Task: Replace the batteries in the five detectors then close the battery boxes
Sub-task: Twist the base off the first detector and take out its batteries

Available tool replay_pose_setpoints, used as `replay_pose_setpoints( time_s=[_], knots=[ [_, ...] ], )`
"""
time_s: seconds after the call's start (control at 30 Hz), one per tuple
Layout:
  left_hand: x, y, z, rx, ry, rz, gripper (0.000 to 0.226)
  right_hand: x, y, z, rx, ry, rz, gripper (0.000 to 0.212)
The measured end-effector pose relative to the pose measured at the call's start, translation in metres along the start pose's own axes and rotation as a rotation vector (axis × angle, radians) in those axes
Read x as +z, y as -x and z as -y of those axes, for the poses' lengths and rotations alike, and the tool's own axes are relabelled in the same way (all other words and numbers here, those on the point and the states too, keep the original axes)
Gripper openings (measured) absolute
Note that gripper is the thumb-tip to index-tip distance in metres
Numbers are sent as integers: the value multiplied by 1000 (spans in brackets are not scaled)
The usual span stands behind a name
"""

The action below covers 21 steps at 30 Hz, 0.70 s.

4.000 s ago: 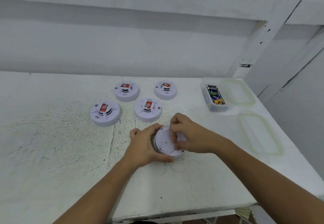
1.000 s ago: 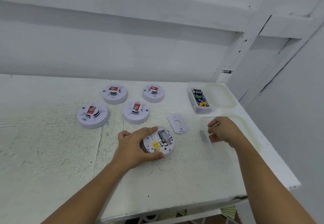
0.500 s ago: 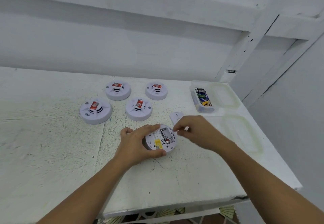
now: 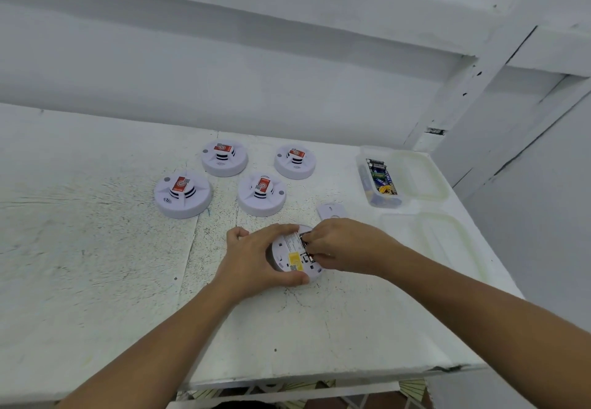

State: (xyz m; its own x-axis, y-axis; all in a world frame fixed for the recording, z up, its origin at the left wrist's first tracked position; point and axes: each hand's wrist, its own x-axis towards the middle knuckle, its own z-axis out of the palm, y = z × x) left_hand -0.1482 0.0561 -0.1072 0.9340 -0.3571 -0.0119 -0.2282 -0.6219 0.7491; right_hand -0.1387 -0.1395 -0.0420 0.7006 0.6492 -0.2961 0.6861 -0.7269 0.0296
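A white, scuffed table (image 4: 96, 280) stands against white-painted walls. Near its front edge lies an upturned detector (image 4: 289, 263), its battery bay open beside a yellow label. The left hand (image 4: 252, 258) grips its rim, thumb on the near edge and fingers curled over the far one. The right hand (image 4: 347, 245) has its fingertips bunched together in the bay (whether they pinch a battery, I cannot tell). From that detector, four more detectors (image 4: 261, 193) sit face up between ten and twelve o'clock, each with a red sticker. A small white cover (image 4: 331, 211) lies at one o'clock, just beyond the right hand. A clear box of batteries (image 4: 380, 181) sits farther out towards two, and an empty clear tub (image 4: 441, 242) at three.
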Motion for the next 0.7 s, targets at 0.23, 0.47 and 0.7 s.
replay_pose_setpoints(
  time_s=[0.23,0.47,0.7],
  knots=[
    [1,-4,3,13,-14,-11,86,-8,0,0,-51,-29,-12,16],
    [-1,-4,5,-3,-23,14,89,-5,13,2,-7,-116,-47,39],
    [0,-1,2,-29,13,2,88,8,20,-1,-66,-96,-122,28]
  ],
)
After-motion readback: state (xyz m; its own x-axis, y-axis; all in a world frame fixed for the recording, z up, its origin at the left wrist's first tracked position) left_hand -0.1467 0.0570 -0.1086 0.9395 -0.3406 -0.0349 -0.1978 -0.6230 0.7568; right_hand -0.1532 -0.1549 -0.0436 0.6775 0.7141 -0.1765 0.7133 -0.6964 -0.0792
